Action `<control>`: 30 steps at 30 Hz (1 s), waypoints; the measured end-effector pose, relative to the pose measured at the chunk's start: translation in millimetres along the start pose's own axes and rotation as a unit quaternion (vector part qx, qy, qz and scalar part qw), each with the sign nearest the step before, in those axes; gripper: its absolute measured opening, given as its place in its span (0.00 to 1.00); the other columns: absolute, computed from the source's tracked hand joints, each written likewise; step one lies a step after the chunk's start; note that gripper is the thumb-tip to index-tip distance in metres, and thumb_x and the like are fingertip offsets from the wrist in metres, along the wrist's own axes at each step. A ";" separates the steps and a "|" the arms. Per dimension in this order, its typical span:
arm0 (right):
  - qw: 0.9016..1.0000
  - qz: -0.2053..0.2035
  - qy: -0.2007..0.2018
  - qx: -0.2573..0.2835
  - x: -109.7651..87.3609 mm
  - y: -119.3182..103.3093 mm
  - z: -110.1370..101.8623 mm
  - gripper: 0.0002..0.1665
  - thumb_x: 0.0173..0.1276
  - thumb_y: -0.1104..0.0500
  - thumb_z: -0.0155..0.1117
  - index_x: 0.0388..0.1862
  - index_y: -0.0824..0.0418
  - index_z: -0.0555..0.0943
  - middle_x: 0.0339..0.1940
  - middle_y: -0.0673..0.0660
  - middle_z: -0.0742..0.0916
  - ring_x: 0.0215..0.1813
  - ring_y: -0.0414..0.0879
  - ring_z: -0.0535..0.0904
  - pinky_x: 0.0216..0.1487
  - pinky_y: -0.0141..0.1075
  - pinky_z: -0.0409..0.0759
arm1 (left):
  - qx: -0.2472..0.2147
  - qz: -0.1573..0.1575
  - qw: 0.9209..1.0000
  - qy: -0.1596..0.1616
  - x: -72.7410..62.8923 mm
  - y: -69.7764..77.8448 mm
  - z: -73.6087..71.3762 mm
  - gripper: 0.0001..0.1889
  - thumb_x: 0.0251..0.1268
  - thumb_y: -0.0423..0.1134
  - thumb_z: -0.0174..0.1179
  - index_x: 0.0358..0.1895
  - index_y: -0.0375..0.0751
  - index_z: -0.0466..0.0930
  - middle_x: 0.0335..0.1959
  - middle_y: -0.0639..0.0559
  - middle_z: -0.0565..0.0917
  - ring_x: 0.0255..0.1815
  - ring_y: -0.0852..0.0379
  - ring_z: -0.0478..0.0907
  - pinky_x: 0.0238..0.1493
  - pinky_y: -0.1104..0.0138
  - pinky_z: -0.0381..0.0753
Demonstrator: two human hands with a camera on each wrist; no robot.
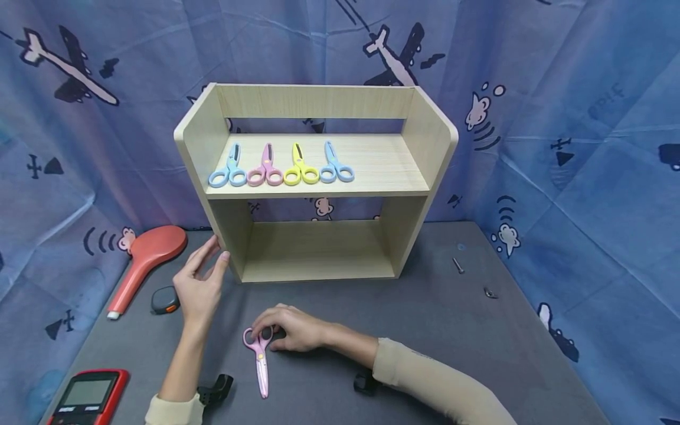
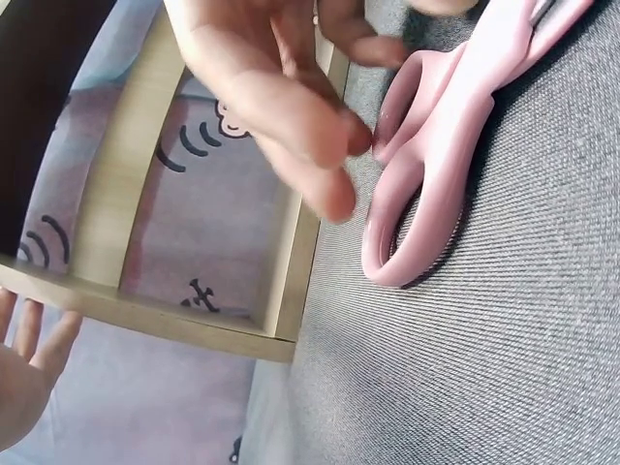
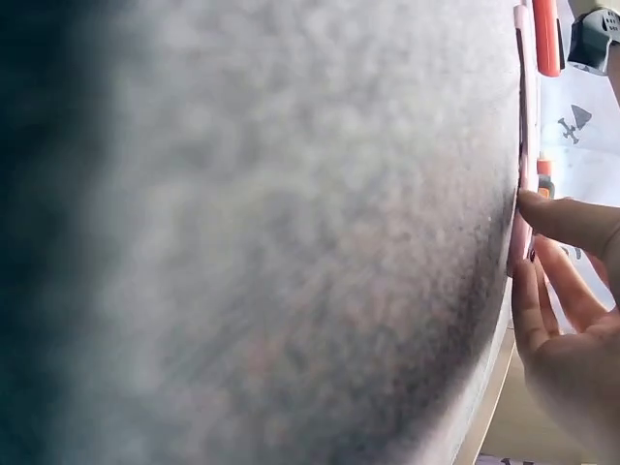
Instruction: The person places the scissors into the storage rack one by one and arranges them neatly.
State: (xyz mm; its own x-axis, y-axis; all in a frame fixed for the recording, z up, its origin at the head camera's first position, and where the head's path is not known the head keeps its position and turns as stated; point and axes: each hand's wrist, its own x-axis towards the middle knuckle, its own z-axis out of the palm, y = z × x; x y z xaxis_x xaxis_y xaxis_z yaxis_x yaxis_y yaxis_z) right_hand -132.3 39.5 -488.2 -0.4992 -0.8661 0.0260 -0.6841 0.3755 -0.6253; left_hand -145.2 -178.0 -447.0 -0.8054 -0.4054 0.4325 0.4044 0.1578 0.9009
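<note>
My left hand (image 1: 199,289) is at the lower left side of a pale wooden shelf (image 1: 319,192), its fingers extended and fingertips against the side panel. A pair of pink scissors (image 1: 261,366) lies flat on the grey table, blades toward me. My right hand (image 1: 297,327) is over the scissors' handle loops with bent, spread fingers. The left wrist view shows the pink scissors (image 2: 436,145) close up, the fingertips of the right hand (image 2: 281,107) beside the loops. On the upper shelf board lie blue scissors (image 1: 227,168), pink scissors (image 1: 265,168), yellow scissors (image 1: 300,168) and more blue scissors (image 1: 334,165) in a row.
Left of the shelf lie a red paddle-shaped object (image 1: 151,254) and a black tape measure (image 1: 164,300). A red-framed meter (image 1: 87,398) is at the near left corner. Small metal pieces, one a bolt (image 1: 458,265), lie on the right. A patterned blue cloth (image 1: 558,147) hangs behind.
</note>
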 end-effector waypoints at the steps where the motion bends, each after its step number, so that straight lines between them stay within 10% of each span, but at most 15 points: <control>1: 1.000 0.002 0.003 -0.001 1.1 0.5 0.4 0.23 0.70 0.65 0.77 0.63 0.54 0.89 0.71 0.52 0.88 0.68 0.41 0.81 0.65 0.21 0.76 | 0.000 0.000 1.000 0.000 0.0 -0.1 0.0 0.21 0.72 0.31 0.71 0.66 0.44 0.88 0.61 0.57 0.88 0.61 0.70 0.86 0.59 0.80 0.86; 30: 0.991 -0.013 -0.119 -0.053 -7.6 6.8 -12.5 0.36 0.61 0.60 0.81 0.70 0.55 0.83 0.52 0.51 0.85 0.50 0.33 0.73 0.52 0.18 0.69 | 0.005 0.005 1.000 -0.002 -1.3 0.0 -0.3 0.21 0.73 0.31 0.71 0.67 0.45 0.88 0.62 0.55 0.88 0.61 0.71 0.86 0.59 0.81 0.85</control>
State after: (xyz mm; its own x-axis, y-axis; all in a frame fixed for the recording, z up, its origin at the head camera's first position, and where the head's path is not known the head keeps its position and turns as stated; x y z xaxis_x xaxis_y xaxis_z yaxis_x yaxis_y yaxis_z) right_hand -139.9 52.7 -482.9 -0.3489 -0.9248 -0.1517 -0.7531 0.3731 -0.5419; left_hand -144.0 -177.7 -447.6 -0.8034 -0.3993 0.4416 0.4084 0.1702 0.8968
